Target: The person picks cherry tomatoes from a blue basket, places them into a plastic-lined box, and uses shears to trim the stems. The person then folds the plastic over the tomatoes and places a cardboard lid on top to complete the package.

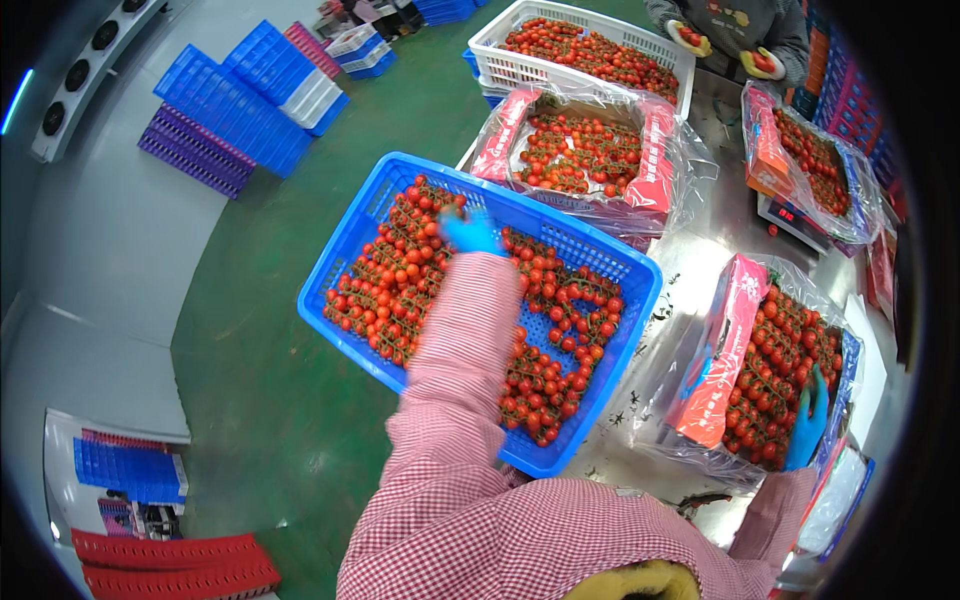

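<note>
My left hand (471, 231), in a blue glove and blurred, is over a blue plastic crate (375, 166) of cherry tomatoes on the vine (397, 277). Whether its fingers hold a tomato cluster is unclear. To the right, my right hand (810, 424), also blue-gloved, rests with fingers apart along the side of a carton (724, 360) lined with clear plastic. Its fingertips lie against the vine tomatoes (772, 375) packed inside. Part of the crate's floor shows between the clusters at its right side.
A steel table (690, 277) bears stem scraps. Beyond stand another tomato carton (649, 161) and a white crate (480, 45). At right, a filled carton (769, 150) sits on a digital scale (791, 219). A co-worker (739, 37) holds tomatoes. Crates (232, 112) are stacked at left.
</note>
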{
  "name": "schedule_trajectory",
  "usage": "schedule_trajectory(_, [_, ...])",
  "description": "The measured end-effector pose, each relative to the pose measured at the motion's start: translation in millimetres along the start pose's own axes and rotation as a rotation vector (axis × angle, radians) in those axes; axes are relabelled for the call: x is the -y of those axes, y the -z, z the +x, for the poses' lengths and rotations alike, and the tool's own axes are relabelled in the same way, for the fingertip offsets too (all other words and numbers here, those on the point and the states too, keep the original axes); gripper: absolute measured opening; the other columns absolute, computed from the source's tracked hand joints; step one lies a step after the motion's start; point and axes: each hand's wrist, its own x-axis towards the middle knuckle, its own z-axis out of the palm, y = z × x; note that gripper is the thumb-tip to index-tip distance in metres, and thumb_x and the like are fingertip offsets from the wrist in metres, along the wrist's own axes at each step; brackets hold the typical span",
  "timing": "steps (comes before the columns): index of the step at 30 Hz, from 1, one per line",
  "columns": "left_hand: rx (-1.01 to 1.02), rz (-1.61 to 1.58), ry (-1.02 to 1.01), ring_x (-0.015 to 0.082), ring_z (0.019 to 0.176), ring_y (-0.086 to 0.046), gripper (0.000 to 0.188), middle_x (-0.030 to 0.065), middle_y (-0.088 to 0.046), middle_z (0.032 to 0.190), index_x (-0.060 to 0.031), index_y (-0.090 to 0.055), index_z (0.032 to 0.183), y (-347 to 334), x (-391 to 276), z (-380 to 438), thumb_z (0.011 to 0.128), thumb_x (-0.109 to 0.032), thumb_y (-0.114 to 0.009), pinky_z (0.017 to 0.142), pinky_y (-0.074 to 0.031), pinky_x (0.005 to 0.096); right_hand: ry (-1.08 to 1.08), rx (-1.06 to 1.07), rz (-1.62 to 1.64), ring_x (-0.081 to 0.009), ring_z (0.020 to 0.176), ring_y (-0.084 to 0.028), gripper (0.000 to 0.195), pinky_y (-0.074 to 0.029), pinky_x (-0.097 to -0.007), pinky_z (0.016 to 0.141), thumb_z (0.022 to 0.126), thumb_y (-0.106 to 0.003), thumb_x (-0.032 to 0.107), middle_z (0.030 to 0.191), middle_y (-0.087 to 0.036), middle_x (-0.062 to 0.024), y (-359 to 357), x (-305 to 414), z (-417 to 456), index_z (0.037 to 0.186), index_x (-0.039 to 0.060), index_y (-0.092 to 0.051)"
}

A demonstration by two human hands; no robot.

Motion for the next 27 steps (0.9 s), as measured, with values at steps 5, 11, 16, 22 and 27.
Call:
schedule_trajectory(5, [0.014, 0.935, -0.239, 0.0118, 0.049, -0.041, 0.006, 0.0026, -0.046, 0.062, -0.0037, -0.052, 0.082, 36.3, 74.7, 204.0, 0.076, -0.003, -0.051, 0.046, -0.04, 0.0255, -0.12, -0.049, 0.074, -0.0191, 0.094, -0.053, 0.031, -0.042, -0.0297, 0.082, 0.08, -0.048, -0.003, 0.103, -0.057, -0.0076, -71.4, 110.6, -94.6, 0.11, 0.003, -0.053])
schedule_trajectory(11, [0.483, 0.72, -0.136, 0.0096, 0.048, -0.038, 0.005, 0.0006, -0.043, 0.06, -0.0067, -0.053, 0.08, 10.6, 98.9, 240.2, 0.078, -0.003, -0.05, 0.044, -0.037, 0.0232, -0.183, 0.704, 0.441, -0.0228, 0.091, -0.058, 0.037, -0.045, -0.0332, 0.081, 0.082, -0.054, 0.024, 0.102, -0.059, -0.0122, -152.7, 178.5, -175.7, 0.115, 0.0078, -0.052])
schedule_trajectory(16, [0.833, -1.068, 0.844, 0.0078, 0.046, -0.035, 0.007, -0.001, -0.041, 0.059, -0.0091, -0.053, 0.077, 43.3, 95.0, 227.9, 0.079, -0.003, -0.05, 0.043, -0.035, 0.0213, -0.094, 0.839, 0.346, -0.0245, 0.096, -0.056, 0.037, -0.044, -0.0337, 0.081, 0.084, -0.051, 0.028, 0.108, -0.057, -0.0124, -156.5, 169.4, -197.4, 0.114, 0.0063, -0.052])
schedule_trajectory(22, [1.792, -1.342, 0.86, 0.0115, 0.08, -0.048, 0.034, -0.0045, -0.052, 0.086, -0.0128, -0.05, 0.111, 53.9, 15.0, 37.1, 0.078, -0.007, -0.057, 0.083, -0.037, 0.0332, 0.08, 0.979, 0.461, -0.0277, 0.096, -0.055, 0.038, -0.042, -0.0357, 0.084, 0.084, -0.051, 0.03, 0.107, -0.056, -0.0159, -121.8, 160.0, -221.4, 0.113, 0.0044, -0.052])
schedule_trajectory(27, [1.562, -0.919, 0.937, 0.028, 0.098, -0.053, 0.039, 0.0195, -0.049, 0.118, -0.0073, -0.05, 0.116, 55.5, -49.2, -172.3, 0.081, -0.025, -0.049, 0.083, -0.043, 0.0429, 0.179, 0.925, 0.549, -0.0279, 0.095, -0.055, 0.038, -0.043, -0.0362, 0.082, 0.084, -0.051, 0.03, 0.106, -0.056, -0.0164, -80.3, 130.6, -244.1, 0.111, 0.0036, -0.052])
